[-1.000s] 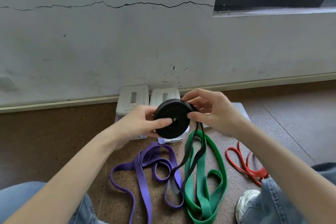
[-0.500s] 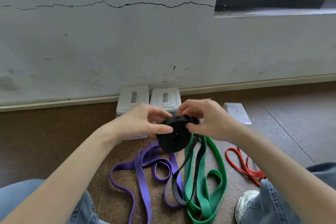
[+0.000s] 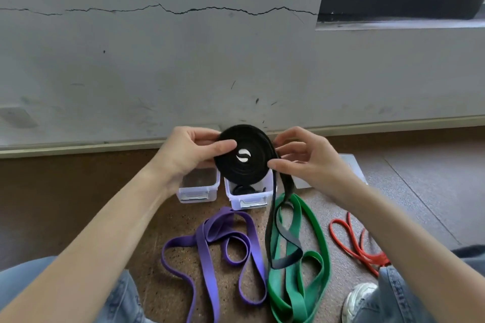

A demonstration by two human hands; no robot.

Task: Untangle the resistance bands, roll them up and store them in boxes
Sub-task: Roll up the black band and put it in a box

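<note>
Black band roll [image 3: 242, 157]: held upright above two open boxes [image 3: 248, 198], left hand [image 3: 189, 156] pinching its face, right hand [image 3: 305, 162] gripping the rim, probably to keep coils tight. Loose tail [image 3: 274, 223] hung over green band [image 3: 301, 270]. Purple band [image 3: 210, 244] and red band [image 3: 354, 244] lay unrolled on floor.

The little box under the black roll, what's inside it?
Inside that clear box sits something dark, likely another rolled band. The black roll held above hides the box's back part, so the rest can't be seen.
</note>
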